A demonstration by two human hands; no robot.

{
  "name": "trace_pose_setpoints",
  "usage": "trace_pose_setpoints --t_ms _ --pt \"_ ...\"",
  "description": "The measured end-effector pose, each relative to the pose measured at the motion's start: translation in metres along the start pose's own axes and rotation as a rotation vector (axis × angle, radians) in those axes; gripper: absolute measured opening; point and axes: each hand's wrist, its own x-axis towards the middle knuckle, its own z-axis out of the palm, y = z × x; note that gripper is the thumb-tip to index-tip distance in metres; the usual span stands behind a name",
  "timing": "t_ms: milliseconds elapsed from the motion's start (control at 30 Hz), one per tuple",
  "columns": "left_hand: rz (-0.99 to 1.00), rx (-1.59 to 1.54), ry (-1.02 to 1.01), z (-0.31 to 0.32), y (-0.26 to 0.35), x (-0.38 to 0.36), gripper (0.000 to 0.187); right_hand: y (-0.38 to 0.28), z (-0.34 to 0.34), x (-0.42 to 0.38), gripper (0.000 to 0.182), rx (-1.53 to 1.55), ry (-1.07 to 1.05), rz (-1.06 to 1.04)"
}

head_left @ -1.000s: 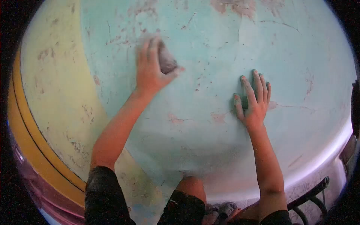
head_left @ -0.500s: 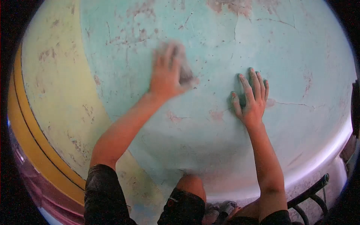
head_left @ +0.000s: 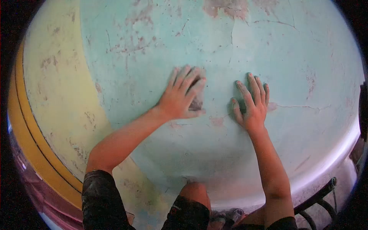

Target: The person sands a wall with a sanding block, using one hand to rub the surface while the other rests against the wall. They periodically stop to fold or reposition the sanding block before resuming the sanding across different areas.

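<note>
Pressed against the pale green wall (head_left: 214,153), my left hand (head_left: 180,94) lies over a dark, flat piece (head_left: 196,101) that looks like a sanding pad or paper. The piece shows between its thumb and fingers. My right hand (head_left: 253,105) rests on the same wall to the right, its dusty fingers spread and holding nothing. Patches of bare, scuffed plaster (head_left: 230,8) and a thin crack (head_left: 299,106) mark the surface around the hands.
A yellow painted band (head_left: 57,88) runs down the wall at the left, bordered by an orange edge (head_left: 30,142). My knee (head_left: 195,191) is close to the wall at the bottom. A black metal rail (head_left: 316,197) stands at the lower right.
My left hand has moved down and a little to the right with the dark piece under it. My right hand is almost in the same place on the wall.
</note>
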Motion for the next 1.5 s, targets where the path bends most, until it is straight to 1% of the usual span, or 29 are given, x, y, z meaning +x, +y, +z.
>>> trace_pose_setpoints --t_ms 33,100,167,200,233,300,367,433,500,567,600,700,733,767,800,833,900,967,1000,1033,1100,1133,1167,1233,1300,1367,1400,1433,1500 --pt "0.064 -0.008 -0.028 0.000 0.004 -0.001 0.105 0.000 0.000 0.000 0.053 -0.007 -0.006 -0.003" --pt "0.031 -0.065 -0.052 -0.005 -0.007 0.003 0.105 -0.001 0.001 0.000 0.054 -0.009 -0.018 -0.009" --pt "-0.097 -0.009 0.048 -0.008 -0.032 0.017 0.105 0.000 0.001 -0.001 0.054 -0.005 -0.021 -0.006" --pt "-0.151 0.047 0.163 -0.008 -0.047 0.026 0.107 0.001 0.000 -0.001 0.054 -0.005 -0.024 -0.007" --pt "-0.152 0.046 0.160 -0.008 -0.055 0.031 0.107 0.001 0.000 -0.001 0.054 -0.004 -0.032 -0.006" --pt "-0.206 0.173 0.227 -0.010 -0.065 0.035 0.109 0.000 0.000 -0.001 0.053 0.002 -0.040 0.001" --pt "-0.162 0.108 0.210 -0.009 -0.040 0.026 0.108 0.001 -0.001 -0.001 0.054 -0.002 -0.041 -0.007" --pt "0.023 0.008 -0.039 -0.007 -0.016 0.012 0.107 0.001 -0.002 -0.001 0.054 -0.004 -0.041 -0.003" --pt "0.049 0.012 -0.049 -0.011 -0.018 0.015 0.106 0.001 -0.002 -0.001 0.054 -0.002 -0.045 -0.003" --pt "-0.047 -0.032 0.059 -0.016 -0.042 0.024 0.107 0.000 -0.001 -0.002 0.053 -0.004 -0.039 -0.011" --pt "-0.108 0.052 0.162 -0.016 -0.053 0.029 0.107 0.000 -0.001 -0.003 0.053 0.001 -0.046 -0.010" --pt "-0.136 0.097 0.196 -0.012 -0.054 0.028 0.107 -0.001 -0.002 -0.004 0.053 0.009 -0.045 -0.010" --pt "-0.141 0.074 0.102 -0.009 -0.038 0.021 0.105 -0.001 -0.002 -0.003 0.053 0.008 -0.051 -0.011" --pt "-0.134 0.076 0.104 -0.008 -0.023 0.013 0.105 0.000 -0.003 -0.002 0.054 0.004 -0.052 -0.014" --pt "-0.022 0.038 0.034 -0.006 -0.009 0.006 0.103 0.000 -0.003 -0.002 0.054 -0.001 -0.043 -0.010" --pt "0.091 0.001 -0.035 -0.005 -0.002 0.004 0.102 0.000 -0.002 -0.003 0.054 0.006 -0.045 -0.013" --pt "0.092 -0.040 -0.056 -0.010 -0.012 0.009 0.105 0.001 -0.002 -0.003 0.054 0.006 -0.048 -0.016" --pt "-0.168 0.024 0.094 -0.011 -0.035 0.021 0.107 0.000 -0.003 -0.003 0.053 0.029 -0.063 -0.007" --pt "-0.261 0.099 0.184 -0.012 -0.044 0.026 0.108 0.001 -0.004 -0.004 0.053 0.030 -0.073 -0.004" --pt "-0.265 0.095 0.175 -0.011 -0.041 0.024 0.108 0.002 -0.005 -0.003 0.053 0.029 -0.072 -0.010" --pt "-0.245 0.100 0.175 -0.009 -0.033 0.020 0.109 0.001 -0.004 -0.004 0.053 0.036 -0.076 -0.011" --pt "-0.171 0.082 0.114 -0.006 -0.020 0.012 0.109 0.001 -0.003 -0.004 0.052 0.033 -0.071 -0.014" --pt "-0.166 0.086 0.114 -0.004 -0.008 0.006 0.109 0.001 -0.003 -0.003 0.052 0.026 -0.059 -0.016" --pt "0.057 0.049 0.007 -0.001 0.005 -0.002 0.110 0.000 -0.003 -0.004 0.052 0.035 -0.051 -0.007" --pt "0.031 0.019 0.009 -0.003 -0.011 0.004 0.109 0.001 -0.003 -0.002 0.051 0.035 -0.045 -0.012" --pt "-0.193 0.101 0.125 -0.007 -0.037 0.018 0.110 0.000 -0.004 -0.003 0.052 0.046 -0.053 -0.003" --pt "-0.201 0.103 0.232 -0.010 -0.048 0.026 0.108 0.000 -0.005 -0.003 0.052 0.045 -0.060 -0.007" --pt "-0.206 0.103 0.233 -0.009 -0.046 0.025 0.108 0.001 -0.006 -0.003 0.052 0.041 -0.070 -0.003" --pt "-0.189 0.105 0.149 -0.009 -0.037 0.022 0.106 -0.001 -0.005 -0.002 0.052 0.047 -0.073 -0.003"
